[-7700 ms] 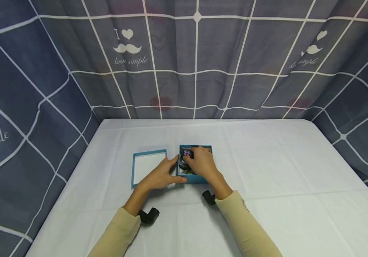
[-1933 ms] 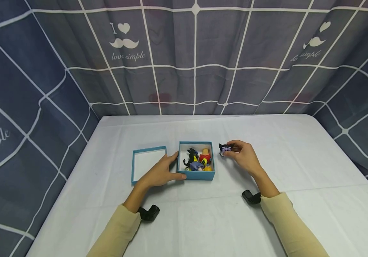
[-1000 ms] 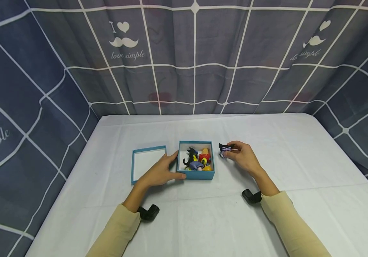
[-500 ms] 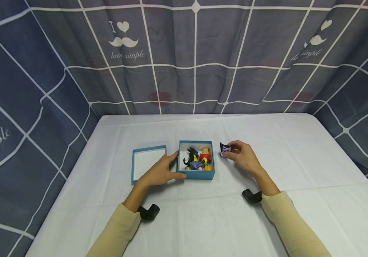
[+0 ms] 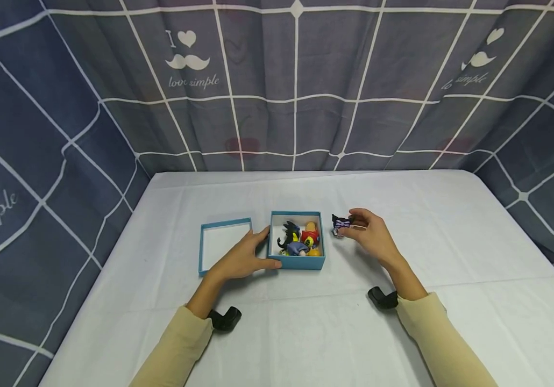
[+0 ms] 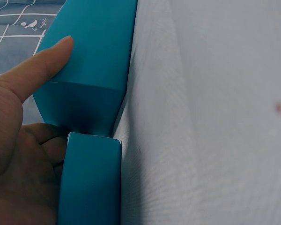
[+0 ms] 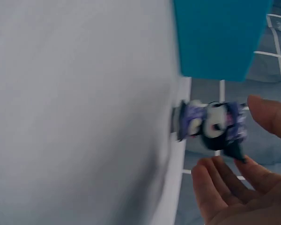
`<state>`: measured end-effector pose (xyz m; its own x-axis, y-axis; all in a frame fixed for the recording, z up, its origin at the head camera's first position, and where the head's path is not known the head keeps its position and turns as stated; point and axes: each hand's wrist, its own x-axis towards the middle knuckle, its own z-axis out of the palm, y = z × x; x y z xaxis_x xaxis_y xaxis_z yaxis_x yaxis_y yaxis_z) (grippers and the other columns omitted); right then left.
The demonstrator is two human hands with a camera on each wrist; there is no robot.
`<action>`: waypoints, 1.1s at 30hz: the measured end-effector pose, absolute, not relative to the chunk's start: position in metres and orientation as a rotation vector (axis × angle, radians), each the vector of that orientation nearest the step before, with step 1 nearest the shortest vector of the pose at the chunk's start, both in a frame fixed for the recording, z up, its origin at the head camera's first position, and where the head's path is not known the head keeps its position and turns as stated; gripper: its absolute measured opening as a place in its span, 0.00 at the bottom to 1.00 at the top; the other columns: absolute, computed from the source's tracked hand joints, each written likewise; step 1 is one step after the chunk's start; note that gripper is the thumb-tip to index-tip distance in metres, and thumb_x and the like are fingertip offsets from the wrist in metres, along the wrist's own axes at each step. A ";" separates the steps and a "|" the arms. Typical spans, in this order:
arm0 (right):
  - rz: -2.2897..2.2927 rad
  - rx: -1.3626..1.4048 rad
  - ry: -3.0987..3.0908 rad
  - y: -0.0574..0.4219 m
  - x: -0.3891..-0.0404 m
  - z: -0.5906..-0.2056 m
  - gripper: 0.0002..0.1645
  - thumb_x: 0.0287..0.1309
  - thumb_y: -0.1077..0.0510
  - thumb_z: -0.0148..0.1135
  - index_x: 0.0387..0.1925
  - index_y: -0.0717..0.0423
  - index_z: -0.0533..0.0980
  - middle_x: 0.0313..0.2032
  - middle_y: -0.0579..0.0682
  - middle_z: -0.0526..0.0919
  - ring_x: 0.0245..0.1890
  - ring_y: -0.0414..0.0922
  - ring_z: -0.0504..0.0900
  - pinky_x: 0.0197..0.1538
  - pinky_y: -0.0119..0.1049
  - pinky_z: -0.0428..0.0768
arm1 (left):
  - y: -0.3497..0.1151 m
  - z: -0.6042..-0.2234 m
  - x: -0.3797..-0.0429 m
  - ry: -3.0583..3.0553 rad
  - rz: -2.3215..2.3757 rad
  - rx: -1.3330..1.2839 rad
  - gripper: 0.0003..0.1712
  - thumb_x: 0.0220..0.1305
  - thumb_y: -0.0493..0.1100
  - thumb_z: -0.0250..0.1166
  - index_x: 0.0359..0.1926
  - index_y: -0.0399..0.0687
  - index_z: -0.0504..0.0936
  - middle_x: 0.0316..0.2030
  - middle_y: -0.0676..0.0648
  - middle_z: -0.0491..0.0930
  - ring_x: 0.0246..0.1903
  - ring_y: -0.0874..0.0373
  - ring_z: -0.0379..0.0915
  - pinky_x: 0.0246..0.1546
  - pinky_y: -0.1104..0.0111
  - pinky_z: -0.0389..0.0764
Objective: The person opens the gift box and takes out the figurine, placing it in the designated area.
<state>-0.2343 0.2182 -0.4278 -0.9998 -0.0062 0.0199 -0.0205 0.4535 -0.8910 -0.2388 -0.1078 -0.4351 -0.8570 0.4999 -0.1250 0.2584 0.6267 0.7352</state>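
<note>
My left hand (image 5: 242, 260) holds the left end of an open blue box (image 5: 301, 263), thumb on the front face and fingers at the left side. In the left wrist view that thumb (image 6: 56, 58) lies straight against the box. Inside the box are several toy figurines, among them a black-haired one (image 5: 290, 231) and one in red (image 5: 310, 234). Right of the box, a small black-and-purple figurine (image 5: 341, 225) stands upright on the table. Around its head my right hand (image 5: 376, 239) is spread, thumb and fingers apart, fingertips close to it in the right wrist view.
The box's blue-rimmed lid (image 5: 200, 252), white inside, lies left of the box, partly behind my left hand. A white cloth covers the table (image 5: 403, 333). Dark gridded curtains (image 5: 267, 80) hang behind and at both sides. Each wrist wears a black camera (image 5: 225, 319).
Earlier my right hand reached into the box; then it held the black-and-purple figurine on the table at right. Now its fingers have let go and moved slightly right. The left hand stays at the box.
</note>
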 end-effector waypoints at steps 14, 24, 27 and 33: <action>1.533 0.021 -2.595 0.203 -0.222 -0.404 0.29 0.60 0.64 0.65 0.60 0.73 0.70 0.59 0.69 0.73 0.61 0.62 0.71 0.64 0.50 0.69 | -0.107 -0.436 -0.240 2.538 1.067 0.611 0.58 0.55 0.60 0.73 0.76 0.41 0.53 0.73 0.38 0.54 0.74 0.37 0.35 0.68 0.42 0.48; 1.550 0.063 -2.615 0.205 -0.230 -0.421 0.24 0.62 0.70 0.61 0.58 0.76 0.71 0.58 0.70 0.74 0.60 0.60 0.74 0.60 0.44 0.73 | -0.106 -0.436 -0.240 2.540 1.061 0.591 0.58 0.55 0.60 0.73 0.76 0.41 0.53 0.74 0.37 0.53 0.74 0.37 0.35 0.68 0.41 0.48; 1.554 0.072 -2.606 0.207 -0.232 -0.424 0.22 0.62 0.72 0.59 0.58 0.76 0.71 0.57 0.70 0.74 0.59 0.60 0.74 0.60 0.43 0.73 | -0.106 -0.437 -0.240 2.542 1.057 0.590 0.58 0.55 0.60 0.73 0.76 0.41 0.53 0.74 0.37 0.53 0.74 0.37 0.35 0.68 0.41 0.48; 1.563 0.110 -2.600 0.209 -0.235 -0.427 0.21 0.63 0.74 0.56 0.58 0.76 0.71 0.57 0.69 0.75 0.60 0.60 0.73 0.63 0.47 0.70 | -0.106 -0.437 -0.240 2.538 1.063 0.597 0.59 0.55 0.60 0.73 0.76 0.40 0.52 0.73 0.36 0.53 0.74 0.37 0.34 0.69 0.42 0.48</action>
